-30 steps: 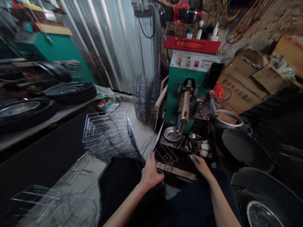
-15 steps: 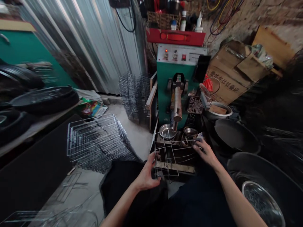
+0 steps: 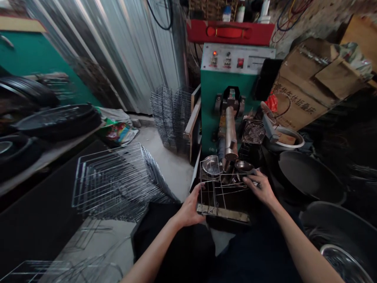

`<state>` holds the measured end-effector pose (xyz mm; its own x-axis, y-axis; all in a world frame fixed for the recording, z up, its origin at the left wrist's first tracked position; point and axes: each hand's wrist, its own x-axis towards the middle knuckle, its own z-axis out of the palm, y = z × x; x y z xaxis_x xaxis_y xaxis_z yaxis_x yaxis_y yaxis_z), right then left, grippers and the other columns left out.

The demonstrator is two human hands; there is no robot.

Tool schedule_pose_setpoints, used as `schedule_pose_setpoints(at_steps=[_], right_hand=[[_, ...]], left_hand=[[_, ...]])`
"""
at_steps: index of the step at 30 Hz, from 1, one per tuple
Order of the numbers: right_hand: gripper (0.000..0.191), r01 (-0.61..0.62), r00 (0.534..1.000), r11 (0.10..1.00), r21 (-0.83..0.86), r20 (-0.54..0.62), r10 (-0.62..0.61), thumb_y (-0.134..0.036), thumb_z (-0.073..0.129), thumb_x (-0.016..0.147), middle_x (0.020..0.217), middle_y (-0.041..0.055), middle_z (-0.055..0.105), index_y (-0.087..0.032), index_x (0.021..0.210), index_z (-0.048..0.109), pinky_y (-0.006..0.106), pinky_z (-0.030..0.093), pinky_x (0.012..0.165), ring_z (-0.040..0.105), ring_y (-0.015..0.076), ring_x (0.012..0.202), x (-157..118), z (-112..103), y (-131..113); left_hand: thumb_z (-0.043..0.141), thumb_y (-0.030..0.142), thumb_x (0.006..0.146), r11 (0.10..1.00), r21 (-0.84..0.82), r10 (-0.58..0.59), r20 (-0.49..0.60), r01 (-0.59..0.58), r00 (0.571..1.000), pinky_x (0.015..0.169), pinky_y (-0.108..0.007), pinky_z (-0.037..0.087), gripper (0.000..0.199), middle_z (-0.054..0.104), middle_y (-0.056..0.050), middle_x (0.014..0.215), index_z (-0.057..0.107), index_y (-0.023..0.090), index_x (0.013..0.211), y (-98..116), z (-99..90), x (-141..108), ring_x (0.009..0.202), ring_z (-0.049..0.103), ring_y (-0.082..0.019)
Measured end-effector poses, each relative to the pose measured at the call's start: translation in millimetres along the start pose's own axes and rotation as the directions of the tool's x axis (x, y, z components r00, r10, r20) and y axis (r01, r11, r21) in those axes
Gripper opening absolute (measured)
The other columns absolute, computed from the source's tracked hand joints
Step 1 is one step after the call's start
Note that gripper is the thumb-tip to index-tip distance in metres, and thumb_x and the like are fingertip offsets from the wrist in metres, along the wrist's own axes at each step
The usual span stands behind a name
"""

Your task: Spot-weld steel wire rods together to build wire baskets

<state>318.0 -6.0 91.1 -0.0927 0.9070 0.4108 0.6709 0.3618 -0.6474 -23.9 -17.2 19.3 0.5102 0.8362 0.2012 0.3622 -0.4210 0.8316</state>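
Between my two hands is a bent wire rack (image 3: 216, 192), held low in front of a green welding machine (image 3: 206, 118). My left hand (image 3: 193, 208) grips the rack's left side, thumb below and fingers above. At the right end of the wires, my right hand (image 3: 259, 186) is closed in a pinch on the rack. The machine's copper-coloured arm (image 3: 231, 133) points down at me just beyond the rack. Behind the wires sit a shiny metal bowl (image 3: 212, 164) and a smaller metal bowl (image 3: 244, 166).
A stack of wire racks (image 3: 118, 181) stands on the floor at left, another stack (image 3: 171, 118) by the metal wall. Dark pans (image 3: 312, 177) line the right side. A cardboard box (image 3: 306, 86) leans behind them. A wooden strip (image 3: 224, 212) lies below the rack.
My view has tipped down and come nearer the machine. The rack, still in both hands, has moved slightly forward and tilted, its left end closer to the machine.
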Motion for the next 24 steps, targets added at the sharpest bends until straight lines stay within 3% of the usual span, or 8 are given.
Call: schedule_pose_setpoints(at_steps=[4, 12, 17, 24], right_hand=[[0.045, 0.031, 0.999, 1.0, -0.001, -0.037, -0.031, -0.055, 0.064, 0.096, 0.08, 0.0054, 0.062, -0.022, 0.065, 0.069, 0.035, 0.045, 0.075, 0.057, 0.0215, 0.078, 12, 4, 9], [0.051, 0.013, 0.999, 1.0, 0.022, -0.041, -0.012, -0.059, 0.065, 0.093, 0.072, 0.005, 0.059, -0.022, 0.059, 0.064, 0.035, 0.044, 0.068, 0.053, 0.0202, 0.071, 23, 7, 12], [0.048, -0.022, 1.0, 0.997, 0.073, -0.013, 0.023, -0.058, 0.068, 0.092, 0.078, 0.0063, 0.062, -0.022, 0.061, 0.065, 0.034, 0.045, 0.067, 0.056, 0.0201, 0.074, 23, 6, 11], [0.056, -0.043, 0.998, 0.996, 0.074, -0.037, 0.046, -0.065, 0.067, 0.089, 0.073, 0.0054, 0.059, -0.021, 0.055, 0.061, 0.032, 0.045, 0.066, 0.055, 0.0191, 0.071, 37, 4, 17]], left_hand=[[0.077, 0.026, 0.065, 0.999, 0.03, -0.038, -0.013, 0.038, 0.999, 0.126, -0.056, 0.035, 0.113, 0.043, -0.018, 0.159, 0.017, 0.02, 0.161, -4, 4.2, 4, 0.148, 0.045, -0.037], [0.08, 0.027, 0.061, 0.997, 0.023, -0.073, -0.025, 0.074, 0.997, 0.122, -0.055, 0.041, 0.108, 0.05, -0.018, 0.151, 0.027, 0.019, 0.155, -9, 6.1, 5, 0.143, 0.05, -0.038], [0.079, 0.026, 0.061, 0.993, -0.026, -0.117, -0.042, 0.116, 0.992, 0.121, -0.055, 0.043, 0.109, 0.053, -0.016, 0.148, 0.025, 0.02, 0.156, -9, 9.3, 1, 0.14, 0.054, -0.038], [0.08, 0.026, 0.061, 0.994, -0.066, -0.091, -0.049, 0.088, 0.995, 0.124, -0.055, 0.039, 0.112, 0.049, -0.018, 0.152, 0.023, 0.018, 0.156, -19, 7.4, 23, 0.143, 0.051, -0.037]])
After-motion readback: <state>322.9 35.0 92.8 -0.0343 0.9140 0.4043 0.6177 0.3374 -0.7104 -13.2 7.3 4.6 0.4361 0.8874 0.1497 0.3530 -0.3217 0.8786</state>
